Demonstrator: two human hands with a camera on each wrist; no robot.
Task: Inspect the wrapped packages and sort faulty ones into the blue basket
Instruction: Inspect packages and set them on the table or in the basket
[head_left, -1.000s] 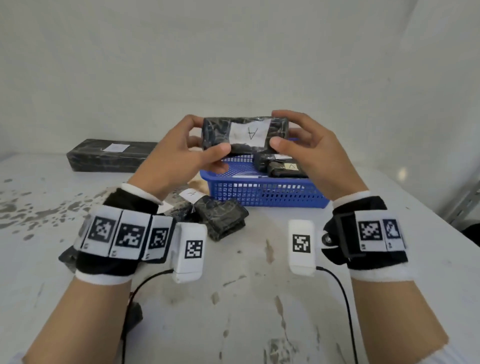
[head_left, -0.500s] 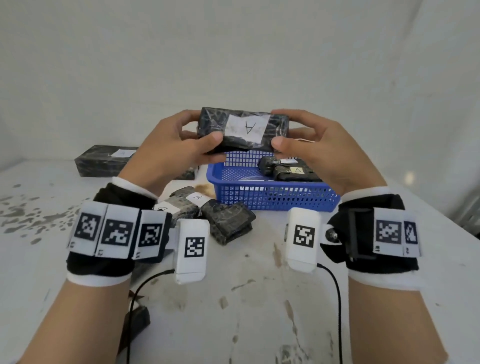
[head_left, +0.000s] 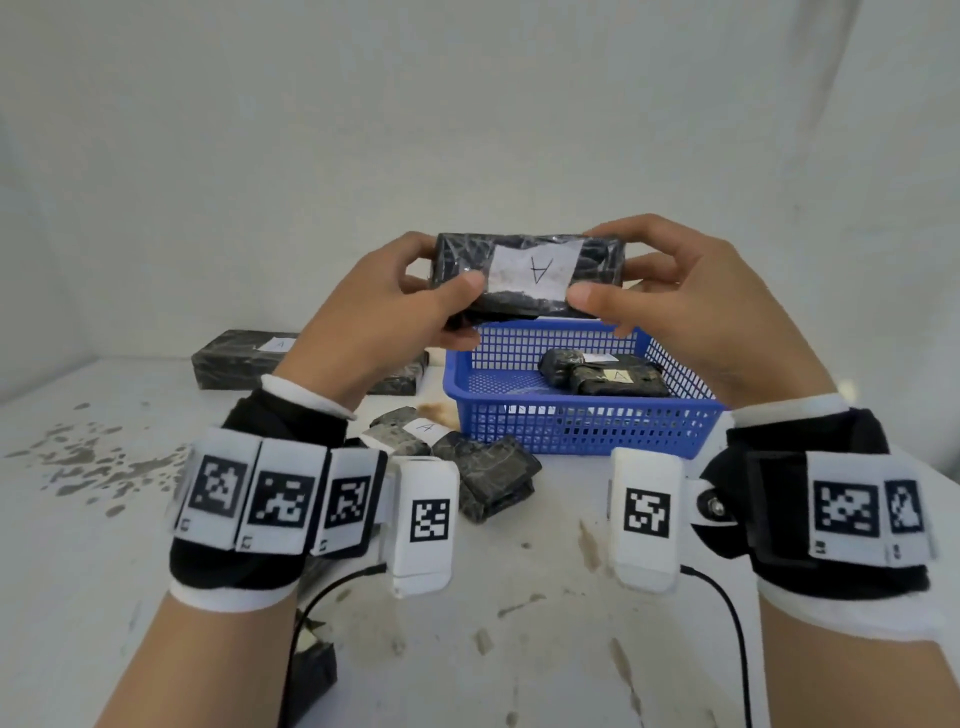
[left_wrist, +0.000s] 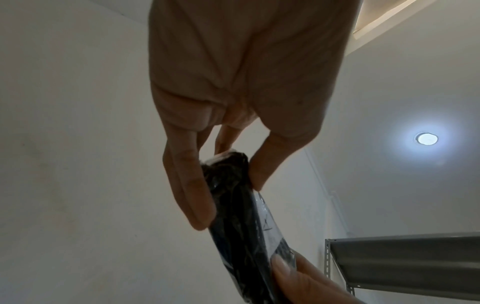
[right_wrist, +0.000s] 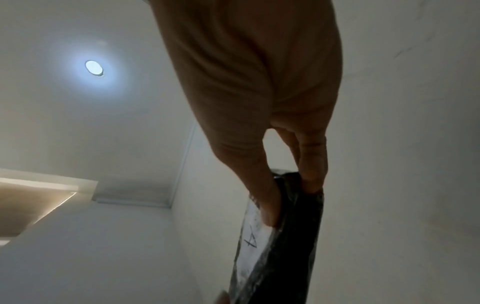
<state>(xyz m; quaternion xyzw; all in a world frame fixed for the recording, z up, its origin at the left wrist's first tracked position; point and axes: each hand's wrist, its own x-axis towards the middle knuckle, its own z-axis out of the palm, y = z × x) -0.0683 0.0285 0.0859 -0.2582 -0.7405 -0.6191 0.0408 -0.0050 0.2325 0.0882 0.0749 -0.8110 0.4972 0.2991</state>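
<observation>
A black wrapped package (head_left: 530, 273) with a white label marked "A" is held up in the air over the blue basket (head_left: 582, 426). My left hand (head_left: 384, 317) grips its left end, thumb in front and fingers behind. At the other end my right hand (head_left: 670, 301) pinches the package the same way. The left wrist view shows that package (left_wrist: 239, 216) end-on between thumb and fingers; in the right wrist view the package (right_wrist: 280, 242) shows its label. Two wrapped packages (head_left: 608, 374) lie inside the basket.
Several small wrapped packages (head_left: 467, 467) lie on the white table (head_left: 519, 623) just left of the basket. A long black wrapped package (head_left: 244, 358) lies at the back left. Cables run from both wrist units; a dark object (head_left: 311, 675) sits near the front edge.
Both hands have kept their hold on the package and raised it slightly; its labelled face has tilted a bit more toward me. The view has shifted, so the basket sits lower.
</observation>
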